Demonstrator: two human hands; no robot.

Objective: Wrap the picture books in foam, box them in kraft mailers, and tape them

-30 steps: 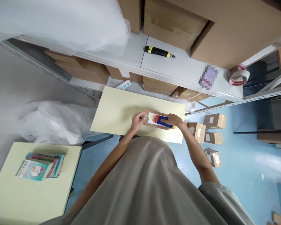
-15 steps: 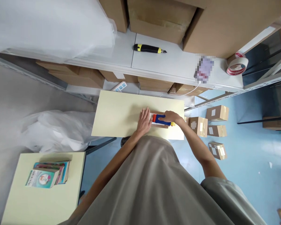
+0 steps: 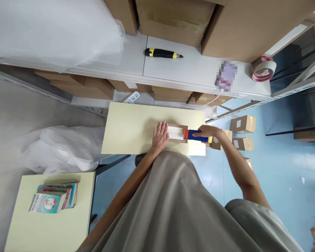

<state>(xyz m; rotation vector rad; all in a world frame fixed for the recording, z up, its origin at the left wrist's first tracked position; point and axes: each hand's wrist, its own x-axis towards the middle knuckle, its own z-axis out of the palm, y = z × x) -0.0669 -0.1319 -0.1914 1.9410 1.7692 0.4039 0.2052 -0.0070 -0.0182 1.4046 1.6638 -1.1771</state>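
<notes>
In the head view, the left hand (image 3: pixel 160 135) lies flat with fingers spread, pressing the left end of a small cardboard box (image 3: pixel 177 133) that sits on the pale table (image 3: pixel 131 126) near its right edge. The right hand (image 3: pixel 208 132) is closed round a blue-and-red tape dispenser (image 3: pixel 195 135), whose red head is at the box's right end. Taping the top seam seems to be the step in hand, with the stroke near its end. Severing the tape cleanly would call for the box to be held firm.

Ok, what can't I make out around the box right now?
Head view only:
- Small brown cardboard box: left end under the flat left hand.
- Blue-and-red tape dispenser: right end covered by the right hand.
- Object on the white shelf: pixelated.
- White label print: too small.
</notes>
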